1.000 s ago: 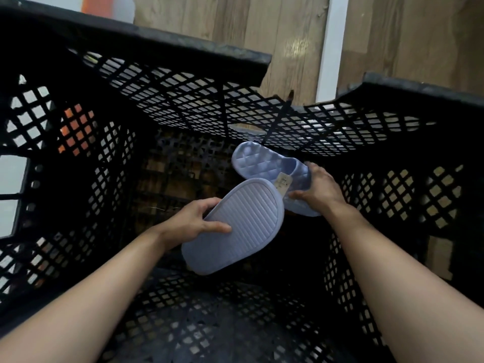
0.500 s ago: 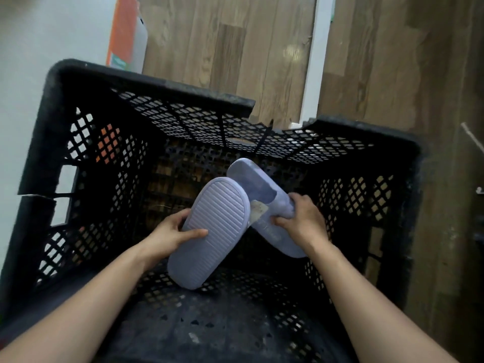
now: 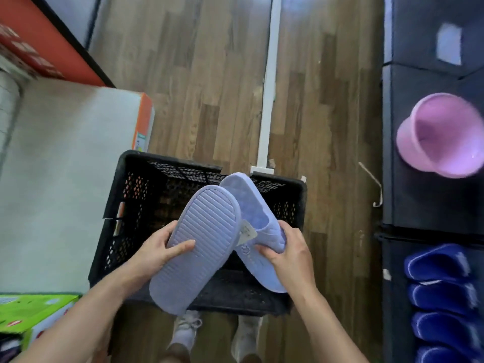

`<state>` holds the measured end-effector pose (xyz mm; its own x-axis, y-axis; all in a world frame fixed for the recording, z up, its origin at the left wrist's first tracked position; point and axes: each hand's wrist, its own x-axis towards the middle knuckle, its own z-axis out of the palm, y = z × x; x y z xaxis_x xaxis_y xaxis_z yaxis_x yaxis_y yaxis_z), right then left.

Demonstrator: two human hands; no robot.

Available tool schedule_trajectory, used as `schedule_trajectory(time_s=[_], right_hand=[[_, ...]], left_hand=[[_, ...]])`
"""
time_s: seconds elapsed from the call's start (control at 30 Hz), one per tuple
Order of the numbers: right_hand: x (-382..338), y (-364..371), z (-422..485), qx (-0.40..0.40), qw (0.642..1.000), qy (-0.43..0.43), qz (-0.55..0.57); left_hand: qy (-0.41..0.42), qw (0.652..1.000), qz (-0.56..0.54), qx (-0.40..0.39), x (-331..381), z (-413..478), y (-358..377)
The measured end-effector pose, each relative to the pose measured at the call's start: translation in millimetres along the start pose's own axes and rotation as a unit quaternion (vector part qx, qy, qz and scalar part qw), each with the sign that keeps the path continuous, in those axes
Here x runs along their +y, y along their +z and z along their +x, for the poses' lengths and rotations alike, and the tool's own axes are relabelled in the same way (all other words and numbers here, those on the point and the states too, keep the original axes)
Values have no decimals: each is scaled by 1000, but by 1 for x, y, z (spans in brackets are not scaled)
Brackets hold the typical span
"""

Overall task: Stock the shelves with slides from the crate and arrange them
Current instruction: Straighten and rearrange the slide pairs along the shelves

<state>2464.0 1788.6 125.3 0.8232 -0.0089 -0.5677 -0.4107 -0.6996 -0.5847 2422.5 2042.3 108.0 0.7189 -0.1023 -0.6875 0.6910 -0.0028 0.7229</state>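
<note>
The left hand [image 3: 154, 251] grips one lilac slide [image 3: 199, 247], sole up, thumb across the ribbed sole. The right hand [image 3: 286, 254] curls around the strap of the second slide [image 3: 255, 226], above the black crate [image 3: 125, 213].

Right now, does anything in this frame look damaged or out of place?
Yes. The black crate is damaged: its far rim has a gap broken out near the middle, and its left wall is cracked through. The lilac slides look intact.
</note>
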Motion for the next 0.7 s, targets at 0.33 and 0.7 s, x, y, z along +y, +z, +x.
schedule_trajectory(time_s=[0.33,0.7], right_hand=[[-100,-92,-114,83,993,-82,-13],[-152,-167,-252,179,981,-72,20]], left_hand=[[66,997,-3,-40,160,-121,0],[127,980,106,-108,255,-237,20]])
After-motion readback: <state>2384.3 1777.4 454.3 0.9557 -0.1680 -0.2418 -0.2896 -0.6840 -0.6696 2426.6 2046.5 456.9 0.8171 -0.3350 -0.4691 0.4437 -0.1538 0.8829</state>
